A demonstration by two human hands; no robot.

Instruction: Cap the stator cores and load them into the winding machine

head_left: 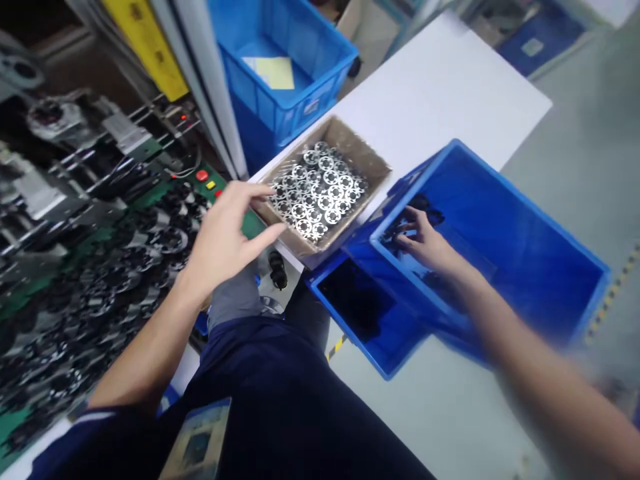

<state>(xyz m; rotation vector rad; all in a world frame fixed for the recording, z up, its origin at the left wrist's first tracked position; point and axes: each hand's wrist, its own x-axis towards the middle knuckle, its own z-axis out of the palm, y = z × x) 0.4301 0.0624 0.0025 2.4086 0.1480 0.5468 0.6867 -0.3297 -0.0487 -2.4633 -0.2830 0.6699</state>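
My left hand [231, 233] is open at the near left side of a cardboard box [363, 143], thumb and fingers apart, fingertips over the box's edge. Silvery ring-shaped metal parts [325, 193] with notched openings fill the box. My right hand [425, 243] reaches down into a large blue bin [530, 247], its fingers bent and spread. Dark parts [427, 208] lie right by these fingers in the bin's corner; whether the fingertips touch them is unclear.
A white table [425, 80] carries the box. Behind it stands another blue bin [300, 40] with a yellow paper [273, 72]. A lower blue bin [395, 350] holds dark contents. On my left, many black parts [105, 293] lie on a green surface beside machinery [125, 130].
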